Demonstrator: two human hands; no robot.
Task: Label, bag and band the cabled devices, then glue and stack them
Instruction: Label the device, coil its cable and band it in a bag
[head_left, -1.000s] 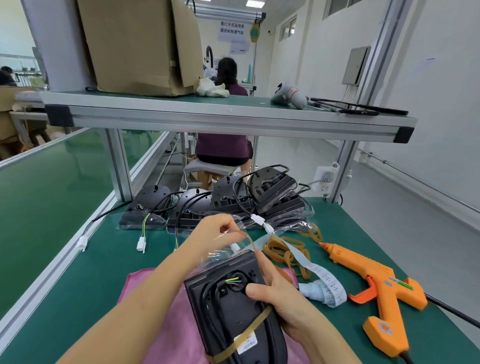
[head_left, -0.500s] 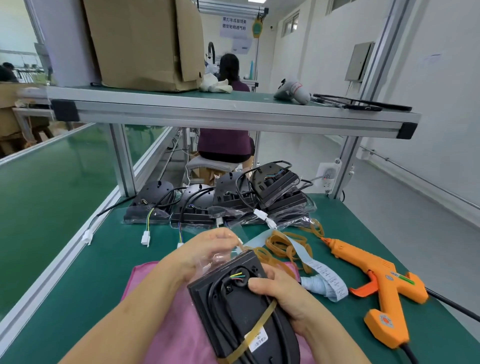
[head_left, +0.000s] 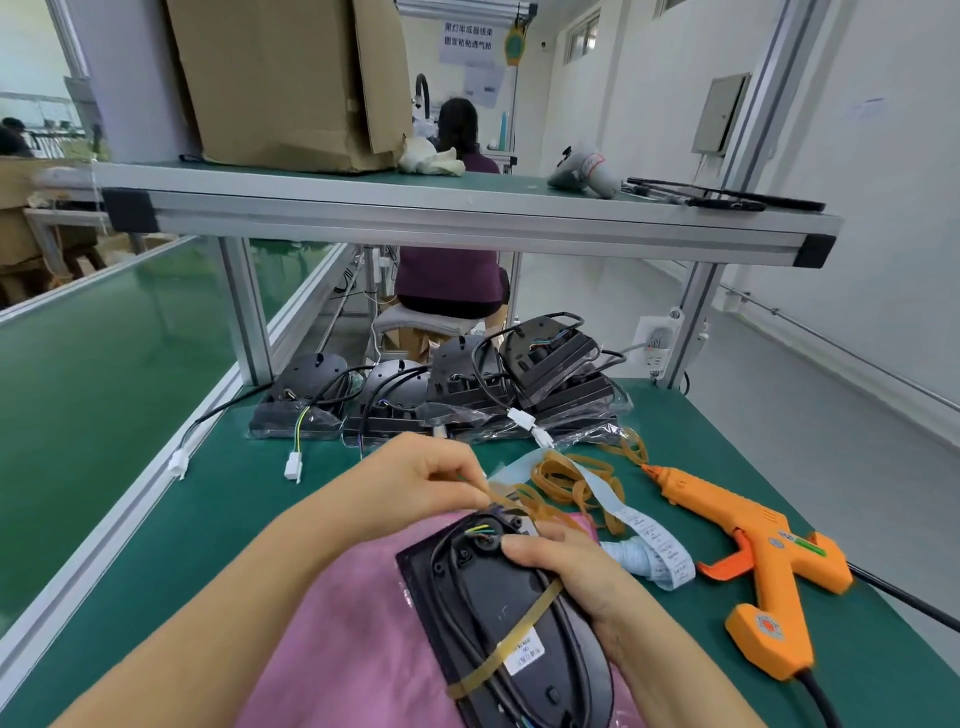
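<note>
Device (head_left: 511, 608) lies on the pink cloth (head_left: 353, 649) at the counter's (head_left: 234, 499) near edge, one band (head_left: 511, 636) across its near end. My left hand (head_left: 415, 483) pinches a second rubber band (head_left: 500, 499) at its far end; my right hand (head_left: 576, 571) grips its right side. I'd stretch wide over the cable (head_left: 448, 569). Open counter lies left; the glue gun (head_left: 753, 551) crowds right.

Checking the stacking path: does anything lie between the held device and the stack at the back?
Nothing tall. Loose rubber bands and the label strip lie on the bench between the device and the stack; the glue gun sits farther right.
</note>
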